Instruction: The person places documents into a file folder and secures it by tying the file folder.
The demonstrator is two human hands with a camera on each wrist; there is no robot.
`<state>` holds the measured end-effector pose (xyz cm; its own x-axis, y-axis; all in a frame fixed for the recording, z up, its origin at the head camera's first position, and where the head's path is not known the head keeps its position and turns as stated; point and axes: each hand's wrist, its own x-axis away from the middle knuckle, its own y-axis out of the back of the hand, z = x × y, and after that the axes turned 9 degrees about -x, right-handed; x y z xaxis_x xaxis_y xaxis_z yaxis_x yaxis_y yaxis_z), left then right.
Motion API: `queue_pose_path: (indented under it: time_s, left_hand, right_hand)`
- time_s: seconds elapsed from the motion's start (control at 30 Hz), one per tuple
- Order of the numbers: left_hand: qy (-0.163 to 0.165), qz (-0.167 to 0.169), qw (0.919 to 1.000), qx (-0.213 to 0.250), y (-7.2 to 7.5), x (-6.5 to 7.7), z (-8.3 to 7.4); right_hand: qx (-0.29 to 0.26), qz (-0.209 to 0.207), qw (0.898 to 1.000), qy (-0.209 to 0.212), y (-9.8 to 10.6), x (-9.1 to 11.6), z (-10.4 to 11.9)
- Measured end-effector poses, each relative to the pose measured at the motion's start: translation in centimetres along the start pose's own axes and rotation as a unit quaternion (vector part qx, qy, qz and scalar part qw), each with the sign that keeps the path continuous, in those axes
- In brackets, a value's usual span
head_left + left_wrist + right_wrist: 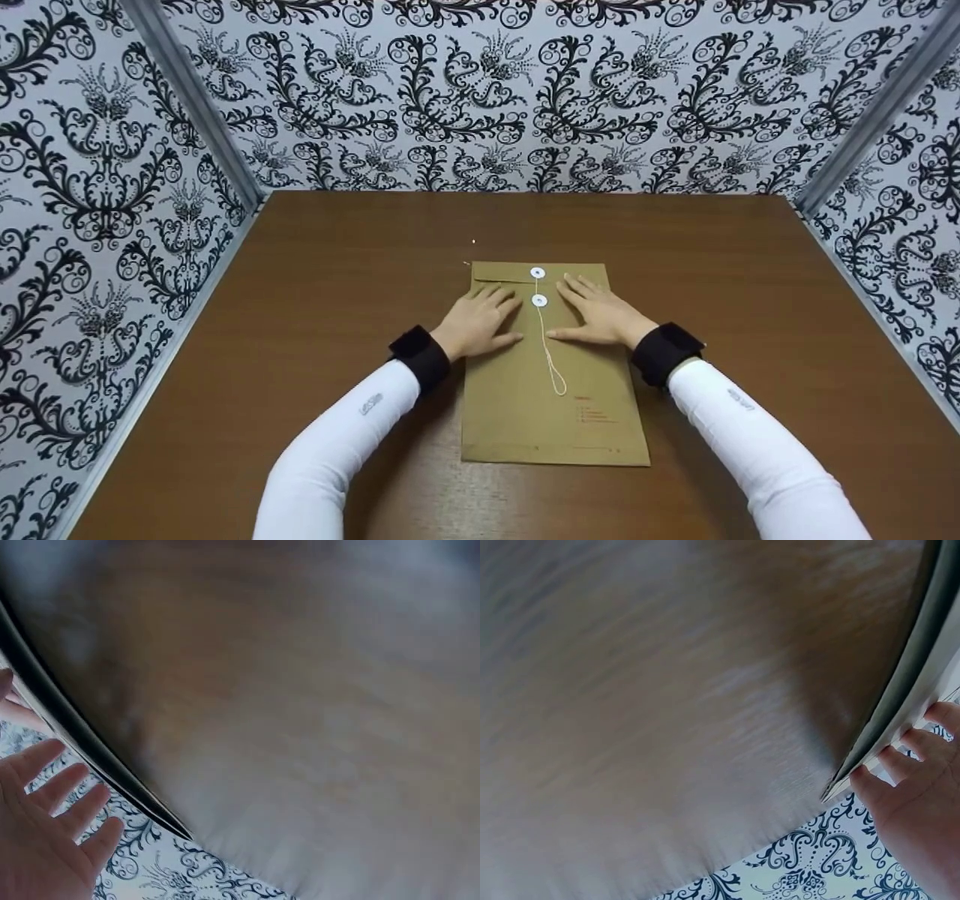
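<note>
A brown kraft string-tie envelope (555, 427) lies flap side up on the table. Two white round buttons, the upper one (537, 273) on the flap and the lower one (539, 300) beneath it, are linked by a white string (551, 360), whose looped end trails down the front. My left hand (480, 321) rests on the envelope's left side, fingers spread and straight. Opposite it, my right hand (598, 311) lies on the right side, thumb pointing in toward the string. In the wrist views, the left palm (37, 840) and right palm (922, 802) show beside the envelope's edge.
The brown wooden table (337, 247) extends around the envelope. Black-and-white patterned walls (480, 97) enclose its back and sides, with grey metal posts (195, 97) at the corners. A tiny white speck (473, 241) sits just beyond the envelope's top edge.
</note>
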<state>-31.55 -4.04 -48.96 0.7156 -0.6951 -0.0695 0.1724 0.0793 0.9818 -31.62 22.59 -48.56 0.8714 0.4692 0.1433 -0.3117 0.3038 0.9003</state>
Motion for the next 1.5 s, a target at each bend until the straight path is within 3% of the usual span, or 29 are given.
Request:
queue_pose_path:
  time_s: [0.3,0.43,1.07,1.5]
  left_hand:
    - [0.066,0.106,0.9909,0.049,0.3,-1.1,0.5]
    - [0.073,0.123,0.9872,0.069,0.2,-1.6,0.9]
    - [0.065,0.149,0.9835,0.079,0.4,-2.7,1.5]
    - [0.050,0.132,0.9863,0.087,0.9,-2.3,1.5]
  right_hand:
    - [0.004,0.000,1.000,-0.009,0.0,0.1,0.1]
    - [0.005,0.002,1.000,-0.011,0.0,0.1,0.2]
    - [0.000,0.011,1.000,-0.019,0.1,0.0,0.5]
    - [-0.034,-0.061,0.998,0.005,-0.2,0.6,2.2]
